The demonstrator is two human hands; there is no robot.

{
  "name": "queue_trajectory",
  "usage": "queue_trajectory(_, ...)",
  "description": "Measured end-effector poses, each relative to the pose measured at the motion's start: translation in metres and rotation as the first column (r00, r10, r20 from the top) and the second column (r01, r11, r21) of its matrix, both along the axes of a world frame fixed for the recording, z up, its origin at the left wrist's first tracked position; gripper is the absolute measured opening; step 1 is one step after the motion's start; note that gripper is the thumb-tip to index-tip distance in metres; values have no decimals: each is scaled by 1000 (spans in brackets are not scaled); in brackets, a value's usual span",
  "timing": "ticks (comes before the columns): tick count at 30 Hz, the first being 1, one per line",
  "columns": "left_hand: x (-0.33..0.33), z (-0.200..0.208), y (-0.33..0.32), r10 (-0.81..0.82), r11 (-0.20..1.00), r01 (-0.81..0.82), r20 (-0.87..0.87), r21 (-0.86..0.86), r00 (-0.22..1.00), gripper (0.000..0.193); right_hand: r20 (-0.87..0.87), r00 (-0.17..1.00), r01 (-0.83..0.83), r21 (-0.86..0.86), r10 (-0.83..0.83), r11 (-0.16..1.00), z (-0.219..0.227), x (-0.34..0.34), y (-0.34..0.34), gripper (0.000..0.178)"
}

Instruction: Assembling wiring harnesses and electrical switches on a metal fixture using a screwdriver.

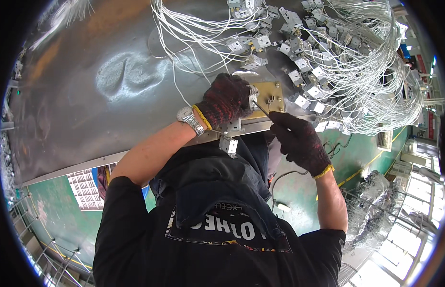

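We judge this metal bracket [253, 94] midway, left hand [226, 100] pinching it, right hand [299, 142] gripping a slim rod-like tool [262, 109]; heaped wired brackets' [303, 101] status unclear.

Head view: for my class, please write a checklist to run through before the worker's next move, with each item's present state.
1. Both hands gloved, left hand and right hand: ok.
2. Thin tool held in the right hand: ok.
3. Left hand at the small metal part by the brass-coloured plate: ok.
4. Tool tip properly seated: cannot tell, too small.
5. Every metal bracket fully on the table: not ok, one bracket hangs past its edge.
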State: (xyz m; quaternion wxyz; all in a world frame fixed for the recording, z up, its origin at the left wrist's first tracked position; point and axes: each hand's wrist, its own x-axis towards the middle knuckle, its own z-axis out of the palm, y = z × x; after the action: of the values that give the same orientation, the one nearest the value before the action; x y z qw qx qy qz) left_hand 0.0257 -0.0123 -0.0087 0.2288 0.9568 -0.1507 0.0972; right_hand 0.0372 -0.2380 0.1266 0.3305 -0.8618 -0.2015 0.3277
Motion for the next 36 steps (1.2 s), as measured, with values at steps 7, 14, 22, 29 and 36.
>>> queue_trajectory(7, 5, 2, 0, 9, 996, -4, -51, 84, 999, 42, -313, 925, 238, 38, -215, 970, -7, -2, 0, 40)
queue_trajectory(14, 9, 2, -8, 17, 993, -5, -105, 114, 994, 37, -258, 954, 188, 120, -152, 975, -17, 0, -9, 43)
queue_trajectory(22, -8, -15, 4, -10, 984, 56, 254, -172, 967, 46, -272, 945, 250, 251, -179, 935, -12, 9, -14, 44)
queue_trajectory(29, -35, 39, 29, -104, 983, 91, -77, -158, 992, 59, -296, 915, 362, 303, -274, 882, -57, 21, 31, 52)
queue_trajectory(36, -45, 38, 43, 36, 946, -141, -336, -293, 941, 50, -489, 831, 534, 568, -266, 626, -119, 63, 72, 36)
